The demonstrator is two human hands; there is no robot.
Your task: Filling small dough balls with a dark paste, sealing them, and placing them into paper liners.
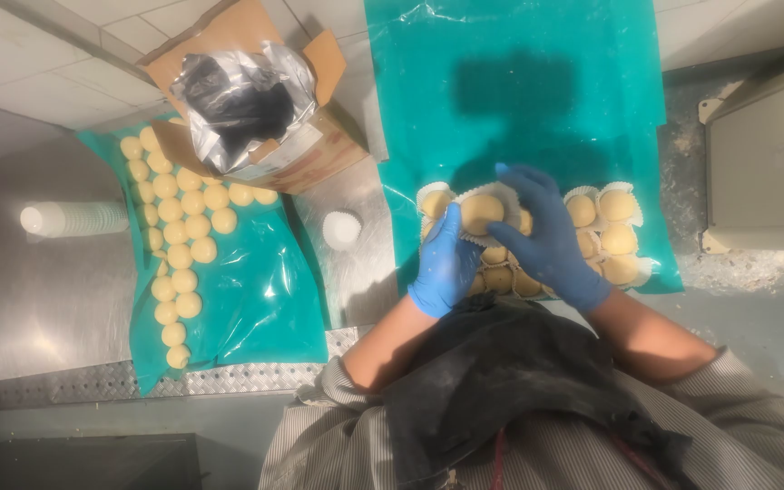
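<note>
Both hands wear blue gloves and meet over one pale yellow dough ball (pixel 482 211) sitting in a white paper cup (pixel 492 192). The left hand (pixel 444 263) curls up from below with its fingers closed against the cup's left side, and the right hand (pixel 546 238) arches over from the right, its fingers bent down onto the cup's far rim, so the cup is pinched between the two. This happens above the near edge of the right-hand teal sheet (pixel 519 91), where a cluster of filled cups (pixel 614 227) sits in rows, partly hidden under the hands. Left of that sheet, on the bare steel counter (pixel 38 299), stands a single empty white cup (pixel 341 229). Further left, a second teal sheet (pixel 265 290) carries bare dough balls (pixel 179 231) in loose rows running towards its near left corner. At its far edge an open cardboard box (pixel 256 100) with a silver liner rests, and a lying stack of white cups (pixel 74 219) is just beyond its left edge.
</note>
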